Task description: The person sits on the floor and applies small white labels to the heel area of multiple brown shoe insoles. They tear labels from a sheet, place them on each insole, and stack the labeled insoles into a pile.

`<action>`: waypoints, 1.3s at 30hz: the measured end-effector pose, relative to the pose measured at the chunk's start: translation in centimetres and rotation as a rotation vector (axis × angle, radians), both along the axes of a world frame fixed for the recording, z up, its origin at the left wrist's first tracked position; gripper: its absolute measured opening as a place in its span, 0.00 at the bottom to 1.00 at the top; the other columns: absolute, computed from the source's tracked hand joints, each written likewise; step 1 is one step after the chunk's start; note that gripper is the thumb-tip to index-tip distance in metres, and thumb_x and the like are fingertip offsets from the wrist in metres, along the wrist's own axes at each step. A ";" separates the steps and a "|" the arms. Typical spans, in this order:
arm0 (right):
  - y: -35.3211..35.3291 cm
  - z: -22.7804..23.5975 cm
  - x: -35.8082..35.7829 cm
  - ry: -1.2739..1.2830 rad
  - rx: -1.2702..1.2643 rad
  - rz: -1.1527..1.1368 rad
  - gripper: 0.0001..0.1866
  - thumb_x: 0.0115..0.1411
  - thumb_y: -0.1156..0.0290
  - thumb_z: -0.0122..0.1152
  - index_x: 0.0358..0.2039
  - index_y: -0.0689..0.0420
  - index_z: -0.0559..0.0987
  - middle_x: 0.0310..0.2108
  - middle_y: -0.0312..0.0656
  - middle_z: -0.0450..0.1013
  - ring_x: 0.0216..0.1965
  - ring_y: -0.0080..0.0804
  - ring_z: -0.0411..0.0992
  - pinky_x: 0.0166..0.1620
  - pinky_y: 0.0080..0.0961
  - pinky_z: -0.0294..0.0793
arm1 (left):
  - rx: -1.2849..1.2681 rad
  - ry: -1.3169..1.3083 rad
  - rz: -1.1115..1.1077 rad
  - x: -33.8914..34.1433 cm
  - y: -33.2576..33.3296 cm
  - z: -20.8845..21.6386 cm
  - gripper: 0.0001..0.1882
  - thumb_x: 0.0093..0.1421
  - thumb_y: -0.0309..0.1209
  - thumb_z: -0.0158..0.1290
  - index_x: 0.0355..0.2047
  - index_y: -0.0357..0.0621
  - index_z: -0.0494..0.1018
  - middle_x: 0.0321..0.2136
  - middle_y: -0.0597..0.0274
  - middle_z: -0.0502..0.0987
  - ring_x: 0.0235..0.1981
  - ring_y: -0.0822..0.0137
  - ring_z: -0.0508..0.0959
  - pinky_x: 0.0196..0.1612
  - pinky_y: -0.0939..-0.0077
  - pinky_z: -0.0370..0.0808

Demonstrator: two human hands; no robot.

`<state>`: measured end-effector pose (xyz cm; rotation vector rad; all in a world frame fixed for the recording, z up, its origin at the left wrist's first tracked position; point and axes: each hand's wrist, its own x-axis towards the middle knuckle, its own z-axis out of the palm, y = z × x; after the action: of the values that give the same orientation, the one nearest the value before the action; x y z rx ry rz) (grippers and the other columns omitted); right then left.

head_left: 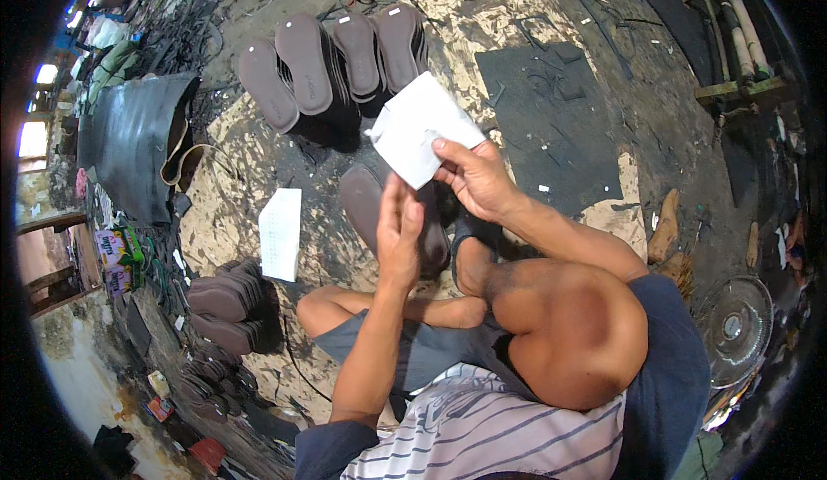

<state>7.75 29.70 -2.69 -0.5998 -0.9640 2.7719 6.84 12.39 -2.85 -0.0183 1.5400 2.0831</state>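
My right hand (476, 175) pinches a stack or fold of white paper (424, 127), thumb on top and fingers beneath its near right edge. My left hand (401, 237) is beside the paper's near corner, fingers stretched out; whether the fingertips touch it I cannot tell. Below the hands, in front of my crossed legs, dark brown shoe soles (362, 203) lie partly hidden by my left hand. Past the paper stand several stacks of brown soles (303, 65), some with small white stickers on top. A white printed sheet (281, 235) lies on the floor to the left.
More stacked brown soles (226, 301) sit at the near left. A dark rubber sheet (551, 118) lies on the far right. A curved black sheet (138, 144) stands at the left. A fan (735, 329) is at the right edge, a wooden frame (741, 88) beyond it. Black scraps litter the floor.
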 end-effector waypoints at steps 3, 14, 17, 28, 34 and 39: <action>-0.1 -1.9 1.5 -0.078 0.022 0.052 0.22 0.67 0.68 0.65 0.60 0.56 0.74 0.50 0.39 0.79 0.48 0.25 0.78 0.48 0.26 0.81 | 0.011 -0.073 0.068 -0.9 2.8 -0.7 0.27 0.73 0.46 0.52 0.64 0.40 0.67 0.56 0.56 0.75 0.54 0.64 0.77 0.57 0.66 0.72; 3.1 0.1 -0.2 -0.024 1.185 0.229 0.12 0.65 0.66 0.65 0.44 0.59 0.82 0.38 0.46 0.79 0.39 0.39 0.78 0.44 0.34 0.77 | 0.056 -0.196 0.084 -3.0 1.9 -1.7 0.21 0.71 0.37 0.56 0.58 0.37 0.72 0.53 0.58 0.80 0.53 0.64 0.80 0.55 0.65 0.78; 2.3 -1.0 0.1 0.025 1.291 0.212 0.11 0.64 0.67 0.64 0.43 0.59 0.81 0.40 0.48 0.77 0.42 0.47 0.77 0.47 0.38 0.76 | 0.119 -0.212 0.115 -2.3 2.2 -1.9 0.21 0.70 0.35 0.56 0.59 0.38 0.71 0.54 0.58 0.79 0.52 0.66 0.80 0.54 0.68 0.79; 2.6 -1.0 0.9 -0.119 1.260 0.266 0.13 0.64 0.64 0.65 0.43 0.59 0.82 0.39 0.49 0.78 0.38 0.45 0.78 0.44 0.37 0.78 | 0.248 -0.305 0.178 -2.1 2.8 -2.7 0.19 0.74 0.34 0.51 0.61 0.38 0.70 0.55 0.58 0.78 0.55 0.67 0.78 0.59 0.67 0.77; 2.3 0.2 0.5 -0.158 1.274 0.337 0.13 0.63 0.61 0.65 0.43 0.56 0.82 0.36 0.51 0.80 0.34 0.46 0.80 0.39 0.39 0.77 | 0.084 -0.110 0.153 -1.5 3.3 -2.4 0.20 0.69 0.30 0.59 0.59 0.38 0.72 0.51 0.61 0.80 0.49 0.71 0.80 0.51 0.73 0.78; 2.0 0.0 0.6 -0.204 1.300 0.341 0.13 0.63 0.61 0.65 0.42 0.55 0.81 0.31 0.51 0.81 0.33 0.49 0.82 0.36 0.42 0.77 | -0.117 -0.023 0.164 -1.6 3.7 -2.0 0.14 0.65 0.24 0.63 0.50 0.35 0.77 0.41 0.67 0.81 0.37 0.79 0.78 0.39 0.84 0.75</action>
<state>8.35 31.73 -2.68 -0.4641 -2.6453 1.6253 5.20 16.07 -4.90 -0.2176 1.6948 2.1053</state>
